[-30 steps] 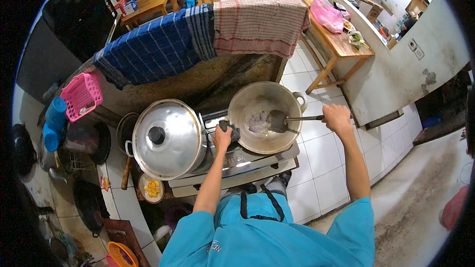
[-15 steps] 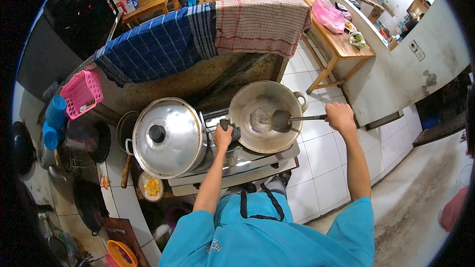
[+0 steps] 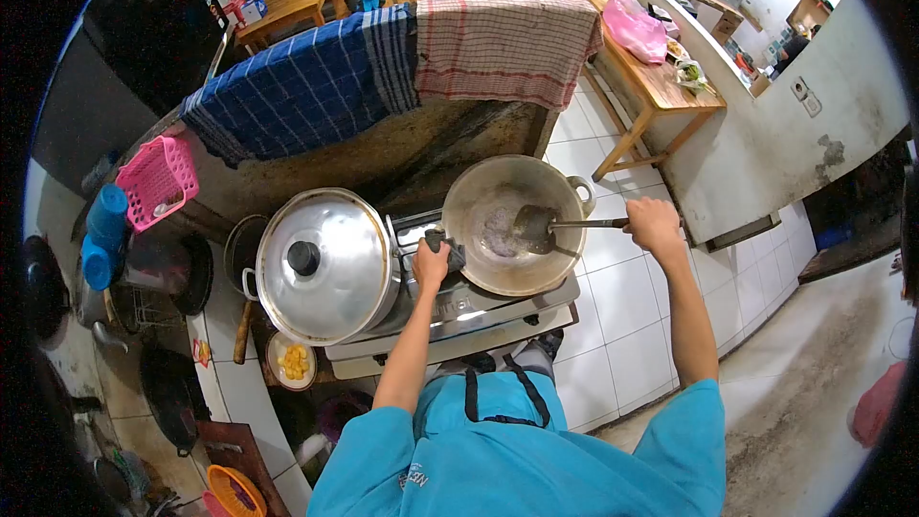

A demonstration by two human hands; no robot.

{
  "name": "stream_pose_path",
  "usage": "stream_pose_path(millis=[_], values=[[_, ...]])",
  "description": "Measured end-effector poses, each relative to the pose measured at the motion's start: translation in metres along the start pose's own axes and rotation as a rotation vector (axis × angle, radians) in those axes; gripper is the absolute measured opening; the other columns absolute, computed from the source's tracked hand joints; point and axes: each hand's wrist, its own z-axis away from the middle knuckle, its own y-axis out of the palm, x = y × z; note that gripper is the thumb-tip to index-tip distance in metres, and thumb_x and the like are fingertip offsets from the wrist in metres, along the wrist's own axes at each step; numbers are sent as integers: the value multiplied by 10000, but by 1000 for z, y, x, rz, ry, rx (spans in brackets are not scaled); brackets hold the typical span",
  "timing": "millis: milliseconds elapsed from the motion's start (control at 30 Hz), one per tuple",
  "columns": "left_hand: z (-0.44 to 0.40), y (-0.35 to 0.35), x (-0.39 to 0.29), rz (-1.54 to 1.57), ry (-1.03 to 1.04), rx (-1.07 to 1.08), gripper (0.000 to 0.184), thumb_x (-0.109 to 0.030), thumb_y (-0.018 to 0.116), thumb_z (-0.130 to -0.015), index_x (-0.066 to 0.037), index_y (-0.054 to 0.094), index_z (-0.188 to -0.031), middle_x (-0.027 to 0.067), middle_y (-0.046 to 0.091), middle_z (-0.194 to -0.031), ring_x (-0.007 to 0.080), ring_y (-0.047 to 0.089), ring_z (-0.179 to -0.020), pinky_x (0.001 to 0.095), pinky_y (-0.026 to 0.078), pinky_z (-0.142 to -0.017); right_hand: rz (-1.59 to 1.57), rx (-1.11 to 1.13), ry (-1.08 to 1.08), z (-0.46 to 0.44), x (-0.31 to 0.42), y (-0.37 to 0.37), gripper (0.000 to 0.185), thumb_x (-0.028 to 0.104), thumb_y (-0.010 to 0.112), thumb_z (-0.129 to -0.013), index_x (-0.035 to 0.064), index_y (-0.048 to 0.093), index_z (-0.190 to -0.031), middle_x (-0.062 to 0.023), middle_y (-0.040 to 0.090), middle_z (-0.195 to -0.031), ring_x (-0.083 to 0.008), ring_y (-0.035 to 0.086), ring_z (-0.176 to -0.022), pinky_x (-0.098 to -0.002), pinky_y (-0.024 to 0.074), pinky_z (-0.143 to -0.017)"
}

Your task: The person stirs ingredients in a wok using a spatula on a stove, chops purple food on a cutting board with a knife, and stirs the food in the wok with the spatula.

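My right hand (image 3: 654, 224) is closed round the handle of a spatula (image 3: 534, 229), whose dark blade is inside the wok (image 3: 465, 199). Some clear liquid, perhaps oil, lies at the bottom of that wok. At the wok's left side, my left hand (image 3: 430, 263) grips a dark folded cloth (image 3: 454, 255), and the wok's handle beneath it is hidden. The wok rests on the right side of a gas stove (image 3: 459, 307). Beside it on the left stands a big pot with a shiny lid (image 3: 330, 302).
A plate (image 3: 278, 365) of yellow pieces sits front left of the stove. Behind, a low wall carries a blue towel (image 3: 287, 77) and a checked cloth (image 3: 503, 48). A wooden table (image 3: 661, 86) stands at the right. A pink basket (image 3: 158, 182) is at the left.
The spatula blade has shifted a little to the left and away from me inside the wok, and its face has turned. My left hand stays at the wok's side.
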Motion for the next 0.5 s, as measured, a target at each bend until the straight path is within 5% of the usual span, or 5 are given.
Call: stream_pose_path(millis=[500], values=[[2, -2, -1, -23, 18, -17, 429, -376, 606, -749, -31, 527, -993, 250, 611, -872, 425, 574, -852, 494, 438, -736, 41, -30, 1, 0, 0, 7, 132, 188, 697, -710, 70, 657, -752, -135, 655, -794, -274, 650, -768, -381, 502, -635]])
